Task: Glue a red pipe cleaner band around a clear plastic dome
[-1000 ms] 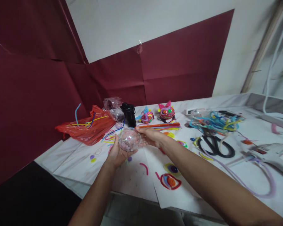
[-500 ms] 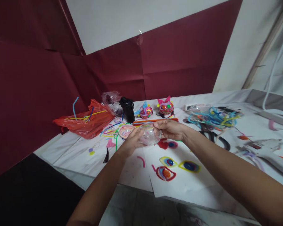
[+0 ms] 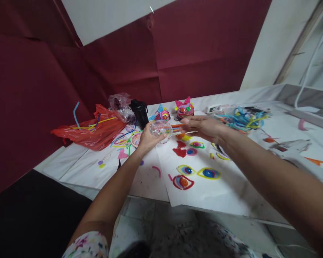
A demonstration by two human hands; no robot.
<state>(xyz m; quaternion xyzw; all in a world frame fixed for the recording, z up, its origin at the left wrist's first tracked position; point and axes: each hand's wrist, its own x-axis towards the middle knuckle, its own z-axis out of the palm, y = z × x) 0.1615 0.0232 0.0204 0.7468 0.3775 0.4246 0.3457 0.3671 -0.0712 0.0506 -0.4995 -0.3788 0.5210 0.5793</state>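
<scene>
A clear round plastic shell is gripped in my left hand, with the thumb across its near side. My right hand is off the shell, just to its right, with fingers stretched out and nothing in them. Beneath lies a white paper sheet with coloured eye shapes on it, among them a red-rimmed eye and a yellow-rimmed eye. Partly behind my left hand is a pinkish round piece. Two decorated balls with faces, a pink-eared one and a blue-tufted one, stand farther back.
At the left rests a red plastic bag with coloured pipe cleaners, beside a black bottle. A heap of coloured strips lies at the back right. A glue gun is near the right side. The table's front edge runs below.
My right hand has let go of the clear shell and opened out to its right. The left hand still holds the shell. The camera view has tilted down slightly.
</scene>
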